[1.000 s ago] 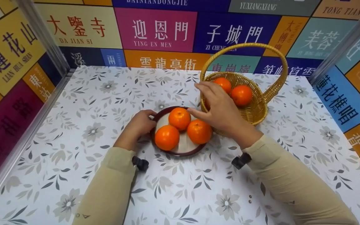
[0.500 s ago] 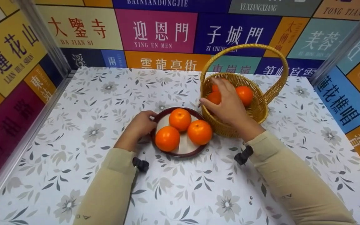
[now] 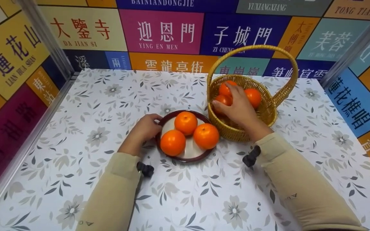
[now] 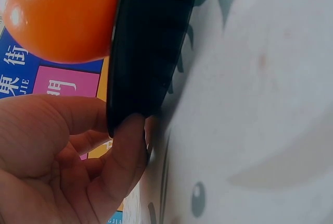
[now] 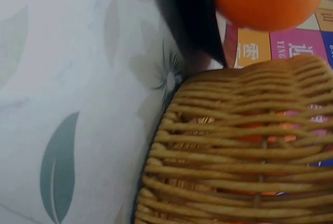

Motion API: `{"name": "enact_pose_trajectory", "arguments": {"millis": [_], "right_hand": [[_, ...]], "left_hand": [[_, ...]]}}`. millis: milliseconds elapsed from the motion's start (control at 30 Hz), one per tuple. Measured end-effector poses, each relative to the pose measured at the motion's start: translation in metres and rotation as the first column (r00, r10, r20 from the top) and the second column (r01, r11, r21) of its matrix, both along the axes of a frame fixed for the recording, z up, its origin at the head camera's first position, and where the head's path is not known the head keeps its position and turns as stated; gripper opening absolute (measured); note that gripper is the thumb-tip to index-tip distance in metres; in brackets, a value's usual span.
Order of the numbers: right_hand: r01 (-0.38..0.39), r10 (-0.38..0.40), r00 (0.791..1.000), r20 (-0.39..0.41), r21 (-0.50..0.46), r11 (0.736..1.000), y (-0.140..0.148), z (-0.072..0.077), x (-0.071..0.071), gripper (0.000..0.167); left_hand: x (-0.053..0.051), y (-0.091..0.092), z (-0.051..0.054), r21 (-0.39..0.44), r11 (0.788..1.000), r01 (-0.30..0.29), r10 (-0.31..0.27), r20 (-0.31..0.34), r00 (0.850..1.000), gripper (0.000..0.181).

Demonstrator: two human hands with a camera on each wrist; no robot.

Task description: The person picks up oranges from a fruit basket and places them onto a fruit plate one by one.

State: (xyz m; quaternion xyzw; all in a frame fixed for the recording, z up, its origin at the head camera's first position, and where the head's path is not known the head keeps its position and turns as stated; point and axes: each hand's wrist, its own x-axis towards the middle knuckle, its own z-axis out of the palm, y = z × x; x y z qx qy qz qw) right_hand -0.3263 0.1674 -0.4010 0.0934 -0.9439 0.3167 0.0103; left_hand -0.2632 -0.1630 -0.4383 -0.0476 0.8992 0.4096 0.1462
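In the head view, my left hand [image 3: 146, 127] is at the left edge of a dark-rimmed plate [image 3: 191, 159]. Thumb and fingers pinch the plate's rim in the left wrist view. Three oranges, among them the back orange [image 3: 185, 123], lie on the plate. My right hand [image 3: 243, 107] reaches into a wicker basket [image 3: 236, 133], its thumb and fingers spread on either side of the near-left orange [image 3: 223, 100]. Behind it is another orange [image 3: 227, 86], and a third orange [image 3: 254, 97] lies to the right. The right wrist view shows the basket wall but not the hand.
The basket's tall arched handle [image 3: 252, 47] rises over its opening. Plate and basket stand close together on a table covered in floral cloth [image 3: 185, 199]. Printed panels [image 3: 161, 32] enclose the back and sides.
My right hand has moved right from over the plate's edge and lowered into the basket around an orange. The left hand stays at the plate's rim.
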Motion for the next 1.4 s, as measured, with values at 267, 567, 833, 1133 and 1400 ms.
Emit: {"name": "enact_pose_trajectory", "arguments": {"millis": [267, 567, 833, 1133, 1400], "right_hand": [[0.005, -0.006, 0.997, 0.073, 0.020, 1.000, 0.002, -0.006, -0.004, 0.105], [-0.022, 0.019, 0.998, 0.057, 0.057, 0.998, 0.000, -0.011, -0.006, 0.095], [-0.028, 0.023, 0.998, 0.060, 0.082, 0.996, -0.001, -0.013, -0.007, 0.085], [-0.030, 0.023, 0.998, 0.066, 0.105, 0.994, -0.002, -0.015, -0.008, 0.079], [-0.024, 0.016, 0.997, 0.073, 0.108, 0.994, -0.001, -0.014, -0.008, 0.076]], "left_hand": [[0.001, 0.001, 0.000, -0.008, 1.000, 0.013, -0.013, -0.001, 1.000, 0.040], [0.001, 0.000, 0.001, -0.020, 1.000, 0.021, -0.021, -0.007, 1.000, 0.040], [0.000, 0.000, 0.001, -0.023, 1.000, 0.019, -0.019, 0.008, 1.000, 0.043], [0.000, -0.001, 0.000, -0.010, 1.000, 0.013, -0.013, -0.006, 1.000, 0.042], [0.000, -0.001, 0.000, -0.009, 1.000, 0.014, -0.015, -0.014, 1.000, 0.042]]}}
